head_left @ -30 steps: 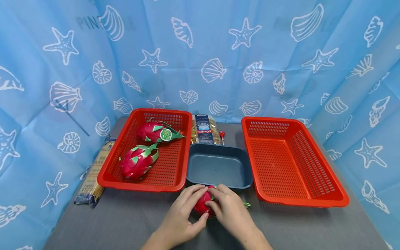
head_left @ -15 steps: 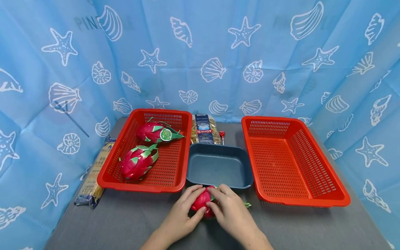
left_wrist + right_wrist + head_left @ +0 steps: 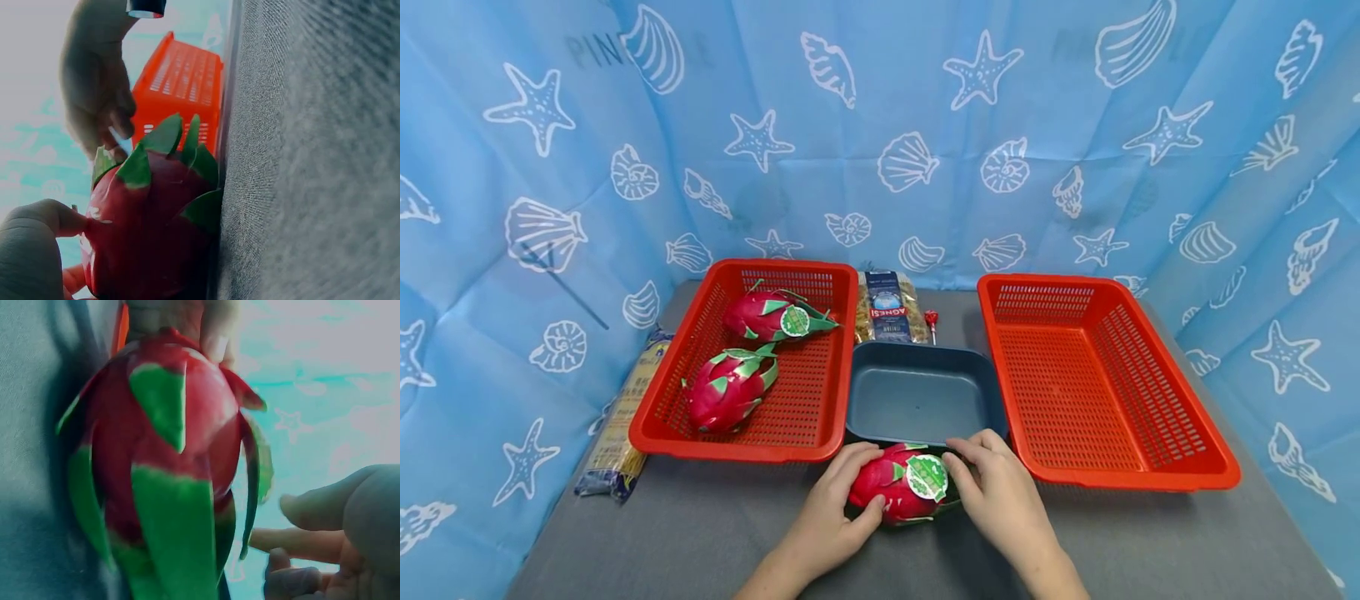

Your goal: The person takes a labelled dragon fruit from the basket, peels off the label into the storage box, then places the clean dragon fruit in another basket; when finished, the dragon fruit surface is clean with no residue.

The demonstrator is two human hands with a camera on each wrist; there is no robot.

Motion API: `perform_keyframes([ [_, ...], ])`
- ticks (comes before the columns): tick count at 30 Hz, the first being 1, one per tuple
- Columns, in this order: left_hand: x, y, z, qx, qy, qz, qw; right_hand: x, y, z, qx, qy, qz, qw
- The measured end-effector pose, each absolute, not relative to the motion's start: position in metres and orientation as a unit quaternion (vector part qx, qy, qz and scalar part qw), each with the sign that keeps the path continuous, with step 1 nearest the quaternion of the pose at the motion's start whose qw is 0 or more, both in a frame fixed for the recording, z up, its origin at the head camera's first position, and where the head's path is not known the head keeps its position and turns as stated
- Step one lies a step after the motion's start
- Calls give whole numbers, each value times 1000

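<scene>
A red dragon fruit (image 3: pixel 889 489) with green leaf tips and a round green-and-white sticker (image 3: pixel 927 477) lies on the grey table in front of the blue-grey tub (image 3: pixel 925 392). My left hand (image 3: pixel 832 514) holds its left end, thumb in front and fingers behind. At the leafy right end is my right hand (image 3: pixel 1000 496), fingers loosely bent and not gripping. In the right wrist view a gap shows between the right thumb (image 3: pixel 312 506) and the fruit, while a fingertip is close to a leaf; whether it touches I cannot tell.
A red basket (image 3: pixel 741 452) on the left holds two dragon fruits (image 3: pixel 730 392). Another red basket (image 3: pixel 1108 477) stands on the right. Behind the tub lie a pasta bag (image 3: pixel 889 308) and a red lollipop (image 3: pixel 931 318). A long pasta packet (image 3: pixel 625 425) lies at far left.
My right hand has moved right, off the fruit's middle, uncovering its sticker. My left hand still holds the left end, and the fruit sits slightly further left in view.
</scene>
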State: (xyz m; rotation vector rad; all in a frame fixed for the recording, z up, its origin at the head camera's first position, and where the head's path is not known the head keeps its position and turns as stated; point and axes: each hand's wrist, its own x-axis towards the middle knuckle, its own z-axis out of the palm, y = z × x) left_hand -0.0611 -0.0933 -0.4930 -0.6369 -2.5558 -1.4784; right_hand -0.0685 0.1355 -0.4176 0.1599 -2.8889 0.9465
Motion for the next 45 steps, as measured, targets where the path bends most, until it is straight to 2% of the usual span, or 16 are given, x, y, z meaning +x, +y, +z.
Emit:
perform_keyframes([
  [4, -62, -95, -493, -198, -840, -504, 37, -67, 137, -422, 50, -951, 305, 24],
  [10, -64, -97, -493, -189, -836, -514, 24, -69, 132, -431, 64, -933, 351, 51],
  [20, -63, -96, -493, -172, -840, -515, 6, -72, 122, -439, 29, -876, 477, 68],
  [28, -64, -95, -496, -188, -818, -542, 41, -69, 122, -432, 73, -820, 558, 108],
  [32, -64, -95, -498, -194, -814, -543, 62, -72, 125, -421, 83, -790, 600, 92],
  [45, -61, -99, -500, -196, -804, -558, 62, -99, 124, -388, 81, -788, 608, 55],
])
